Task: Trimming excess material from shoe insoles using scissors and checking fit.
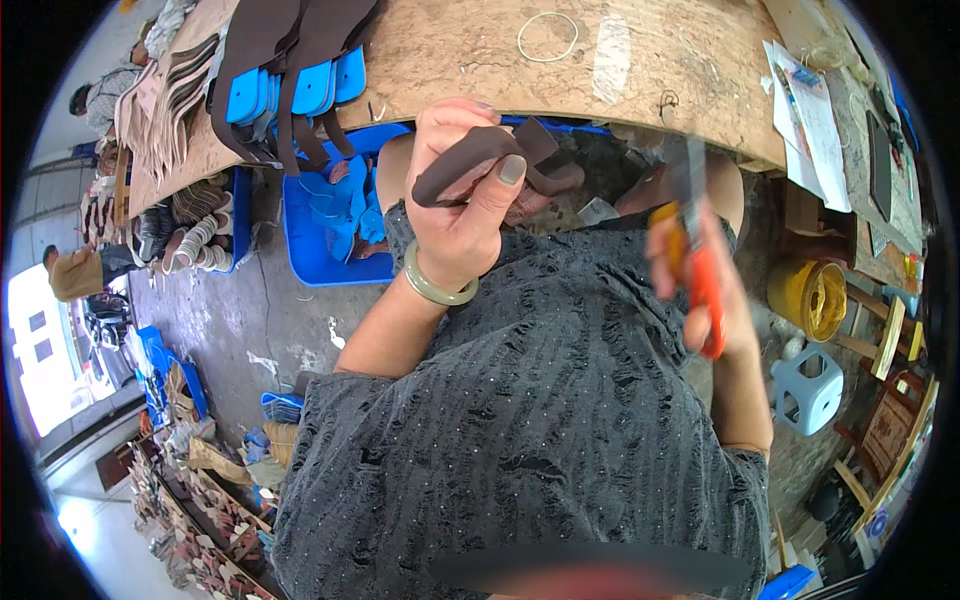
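My left hand [460, 225] is raised near the table's front edge, its fingers closed round a dark brown strip [470, 158] of leather-like material. The strip curves in a loop over the fingers, with the thumb pressed on it and a folded end sticking out to the right. A pale bangle [437, 284] circles the left wrist. To the right, apart from the strip, my right hand [735, 300] grips a pair of scissors [708, 300] with orange and yellow handles. The blades point up toward the table and are smeared by motion, so their opening cannot be made out.
On the wooden table [450, 60] lie stacked dark brown pieces [262, 40] with blue ends, and a rubber band [548, 37]. A blue bin [310, 262] with blue scraps stands below. Right: papers [815, 140], a yellow bucket [822, 300], a light blue stool [808, 392]. Other people are far left.
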